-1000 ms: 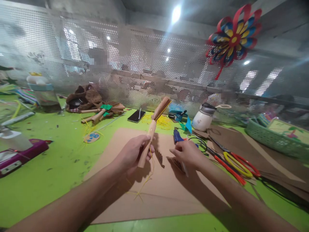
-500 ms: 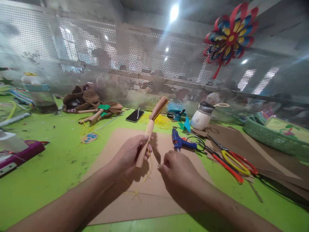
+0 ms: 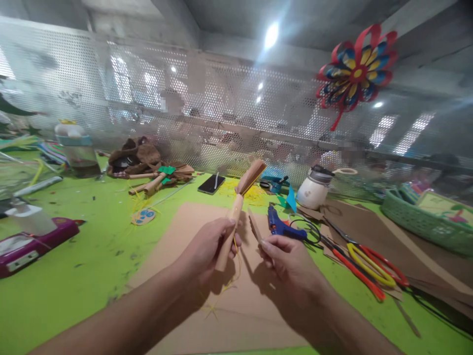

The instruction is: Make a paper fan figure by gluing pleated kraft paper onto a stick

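My left hand (image 3: pixel 216 241) is closed round a rolled brown paper stick (image 3: pixel 236 209), which leans up and to the right and ends in a wider folded paper top. A thin yellow strand (image 3: pixel 238 264) trails from the stick down over the brown paper sheet (image 3: pixel 177 310). In my right hand (image 3: pixel 286 254), thumb and fingers pinch a small pleated brown paper piece (image 3: pixel 254 224), held upright just right of the stick and apart from it. A blue glue gun (image 3: pixel 283 224) lies beyond my right hand.
Scissors (image 3: pixel 369 266) with red and yellow handles lie at right, near a white jar (image 3: pixel 314 190) and a green basket (image 3: pixel 414 214). Behind are a phone (image 3: pixel 211 184) and yellow shreds (image 3: pixel 254 195). A purple power strip (image 3: pixel 40 246) sits at left.
My right hand has turned over and raised the pleated paper piece from near the sheet to beside the stick. My left hand keeps its hold. The whole view has shifted slightly.
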Tool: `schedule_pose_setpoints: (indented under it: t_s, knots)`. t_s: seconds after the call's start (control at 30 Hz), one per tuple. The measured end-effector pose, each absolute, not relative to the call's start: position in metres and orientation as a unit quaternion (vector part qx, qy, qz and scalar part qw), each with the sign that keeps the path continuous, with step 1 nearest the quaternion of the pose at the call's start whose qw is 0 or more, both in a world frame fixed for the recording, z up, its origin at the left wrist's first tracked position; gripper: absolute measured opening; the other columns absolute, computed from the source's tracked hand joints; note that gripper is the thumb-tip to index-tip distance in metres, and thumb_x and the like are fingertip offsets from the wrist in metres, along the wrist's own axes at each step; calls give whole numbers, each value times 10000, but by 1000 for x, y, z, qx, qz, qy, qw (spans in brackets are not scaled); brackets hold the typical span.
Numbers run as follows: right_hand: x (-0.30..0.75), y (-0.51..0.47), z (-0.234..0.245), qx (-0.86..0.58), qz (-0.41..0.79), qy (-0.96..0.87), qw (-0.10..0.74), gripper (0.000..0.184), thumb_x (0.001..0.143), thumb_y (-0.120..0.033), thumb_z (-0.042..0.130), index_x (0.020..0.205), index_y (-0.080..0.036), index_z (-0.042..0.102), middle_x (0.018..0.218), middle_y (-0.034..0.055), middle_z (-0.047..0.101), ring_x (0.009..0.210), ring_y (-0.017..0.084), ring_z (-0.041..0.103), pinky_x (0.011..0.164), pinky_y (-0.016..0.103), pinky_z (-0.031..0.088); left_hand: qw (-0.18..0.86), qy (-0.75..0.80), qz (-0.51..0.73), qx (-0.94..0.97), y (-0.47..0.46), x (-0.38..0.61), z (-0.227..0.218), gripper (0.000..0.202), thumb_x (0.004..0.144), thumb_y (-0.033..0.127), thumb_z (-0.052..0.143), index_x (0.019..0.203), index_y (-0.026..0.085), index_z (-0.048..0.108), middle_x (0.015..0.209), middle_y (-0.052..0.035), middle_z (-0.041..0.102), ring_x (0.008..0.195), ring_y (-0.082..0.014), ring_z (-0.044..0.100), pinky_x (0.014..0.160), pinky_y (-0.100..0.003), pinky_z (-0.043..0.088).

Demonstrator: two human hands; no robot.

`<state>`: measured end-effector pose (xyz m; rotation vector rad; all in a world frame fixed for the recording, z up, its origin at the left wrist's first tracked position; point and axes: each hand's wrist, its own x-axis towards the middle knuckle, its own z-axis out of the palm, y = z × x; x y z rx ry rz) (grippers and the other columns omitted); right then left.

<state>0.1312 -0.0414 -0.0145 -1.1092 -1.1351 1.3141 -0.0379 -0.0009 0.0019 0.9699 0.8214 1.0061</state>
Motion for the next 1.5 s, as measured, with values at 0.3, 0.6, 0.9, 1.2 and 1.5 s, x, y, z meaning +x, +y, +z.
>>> schedule_pose_setpoints:
  t_s: [0.3, 0.6, 0.9, 1.2, 1.5]
  knots:
    - [121, -46, -25, -332, 683, -408, 506, 223, 734, -304, 747, 682, -119, 635, 594, 2, 585, 496, 64, 481, 481, 175, 351, 705, 316, 472, 425, -12, -31, 3, 189, 738, 226, 663, 869, 176, 535, 601, 35, 556, 448, -61, 450, 435, -170, 342]
    - [124, -50, -25, -403, 605, -487, 484, 259, 769, -409, 676, 739, -158, 619, 611, -5, 547, 528, 112, 480, 514, 249, 392, 630, 362, 469, 502, -10, -33, 3, 225, 703, 205, 704, 803, 176, 505, 544, 63, 525, 418, -60, 433, 415, -180, 315]
    - [138, -40, 6, -486, 467, -566, 475, 303, 768, -450, 642, 750, -147, 644, 541, -36, 476, 478, 85, 383, 456, 224, 283, 651, 349, 392, 549, -11, -28, -9, 380, 631, 234, 769, 927, 161, 542, 646, 40, 538, 503, -70, 445, 444, -182, 319]
    - [133, -41, 6, -498, 535, -521, 441, 270, 683, -397, 707, 684, -143, 613, 470, -65, 476, 405, 50, 369, 400, 187, 247, 646, 342, 361, 579, -14, -24, -13, 396, 609, 267, 764, 926, 162, 552, 776, -7, 617, 644, -132, 557, 528, -219, 364]
    - [135, -38, -3, -515, 526, -508, 447, 183, 709, -318, 657, 674, -156, 581, 448, -66, 486, 375, 50, 396, 370, 165, 289, 612, 364, 373, 594, -14, -21, -11, 322, 630, 291, 751, 848, 157, 554, 665, 24, 564, 533, -98, 487, 484, -215, 350]
